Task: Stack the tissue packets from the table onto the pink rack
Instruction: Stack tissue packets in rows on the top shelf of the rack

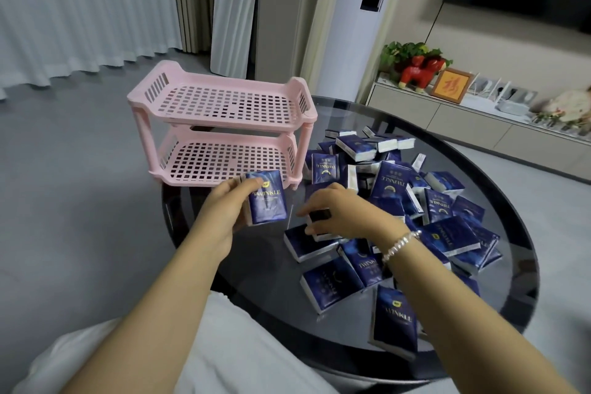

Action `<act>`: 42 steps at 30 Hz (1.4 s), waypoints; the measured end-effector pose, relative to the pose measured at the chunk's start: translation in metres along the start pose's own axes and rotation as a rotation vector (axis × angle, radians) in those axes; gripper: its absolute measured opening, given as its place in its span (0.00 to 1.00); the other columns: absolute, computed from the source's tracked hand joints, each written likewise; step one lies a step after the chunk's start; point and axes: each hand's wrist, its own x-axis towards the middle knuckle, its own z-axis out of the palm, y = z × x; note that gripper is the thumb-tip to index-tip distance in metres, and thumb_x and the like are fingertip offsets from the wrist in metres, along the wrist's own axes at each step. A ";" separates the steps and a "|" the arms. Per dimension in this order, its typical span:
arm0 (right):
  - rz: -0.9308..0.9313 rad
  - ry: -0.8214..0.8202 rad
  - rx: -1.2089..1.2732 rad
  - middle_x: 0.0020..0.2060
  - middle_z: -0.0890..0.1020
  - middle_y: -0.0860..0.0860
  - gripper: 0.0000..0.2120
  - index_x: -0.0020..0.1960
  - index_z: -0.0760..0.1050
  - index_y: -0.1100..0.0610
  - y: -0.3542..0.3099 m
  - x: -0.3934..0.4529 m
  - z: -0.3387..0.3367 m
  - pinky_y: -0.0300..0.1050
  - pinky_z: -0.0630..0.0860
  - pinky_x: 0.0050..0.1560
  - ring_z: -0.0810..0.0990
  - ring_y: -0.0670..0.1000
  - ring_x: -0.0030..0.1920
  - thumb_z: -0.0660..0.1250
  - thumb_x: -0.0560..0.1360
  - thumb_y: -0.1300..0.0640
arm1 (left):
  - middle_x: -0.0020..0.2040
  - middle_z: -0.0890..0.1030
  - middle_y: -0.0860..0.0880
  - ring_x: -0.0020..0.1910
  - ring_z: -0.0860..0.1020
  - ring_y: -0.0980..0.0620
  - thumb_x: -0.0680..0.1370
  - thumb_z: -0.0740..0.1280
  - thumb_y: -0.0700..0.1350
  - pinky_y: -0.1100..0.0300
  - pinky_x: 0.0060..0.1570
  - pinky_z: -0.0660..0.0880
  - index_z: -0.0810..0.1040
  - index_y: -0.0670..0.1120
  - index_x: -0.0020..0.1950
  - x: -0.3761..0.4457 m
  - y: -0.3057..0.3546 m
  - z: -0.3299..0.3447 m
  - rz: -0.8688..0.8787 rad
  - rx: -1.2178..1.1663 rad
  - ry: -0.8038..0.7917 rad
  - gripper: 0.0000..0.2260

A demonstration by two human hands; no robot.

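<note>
A pink two-tier plastic rack (224, 134) stands on the far left part of the round dark glass table (256, 272); both its shelves hold nothing. My left hand (220, 214) grips a small stack of dark blue tissue packets (267, 198) upright, just in front of the rack's lower shelf. My right hand (339, 211), with a bead bracelet on the wrist, is closed around another packet (319, 216) at the near left edge of the pile. A heap of several blue packets (415, 201) covers the table's right half.
A low cabinet (479, 125) with a red toy horse, a plant and a framed picture runs along the right wall. A tall white unit (358, 9) and curtains stand behind the table. Grey floor lies to the left. My lap in white cloth is at the bottom.
</note>
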 end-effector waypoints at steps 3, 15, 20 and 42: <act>-0.028 -0.120 -0.153 0.63 0.74 0.43 0.24 0.64 0.74 0.46 0.000 0.013 0.003 0.49 0.61 0.63 0.63 0.52 0.61 0.71 0.69 0.44 | 0.44 0.82 0.49 0.42 0.79 0.53 0.75 0.68 0.44 0.59 0.40 0.74 0.77 0.48 0.44 0.000 0.000 -0.002 -0.015 -0.019 0.022 0.01; -0.105 -0.130 -0.075 0.48 0.73 0.47 0.18 0.57 0.72 0.51 -0.006 0.026 0.016 0.42 0.56 0.51 0.63 0.49 0.51 0.73 0.70 0.50 | 0.45 0.82 0.51 0.42 0.79 0.55 0.76 0.68 0.45 0.60 0.38 0.73 0.78 0.50 0.45 0.002 0.003 -0.005 0.006 -0.062 0.073 0.00; -0.076 0.056 0.164 0.51 0.77 0.46 0.17 0.57 0.73 0.50 -0.001 0.028 0.019 0.46 0.64 0.60 0.73 0.46 0.54 0.72 0.71 0.54 | 0.44 0.82 0.53 0.42 0.79 0.56 0.76 0.68 0.44 0.60 0.40 0.74 0.77 0.50 0.45 0.001 0.004 -0.006 0.024 -0.105 0.096 0.01; 0.207 0.561 1.427 0.46 0.78 0.58 0.03 0.51 0.73 0.55 -0.030 0.022 0.025 0.48 0.78 0.46 0.78 0.55 0.44 0.61 0.79 0.60 | 0.53 0.83 0.50 0.50 0.81 0.53 0.74 0.70 0.46 0.59 0.42 0.77 0.79 0.47 0.57 -0.004 0.000 -0.008 0.015 -0.127 0.001 0.12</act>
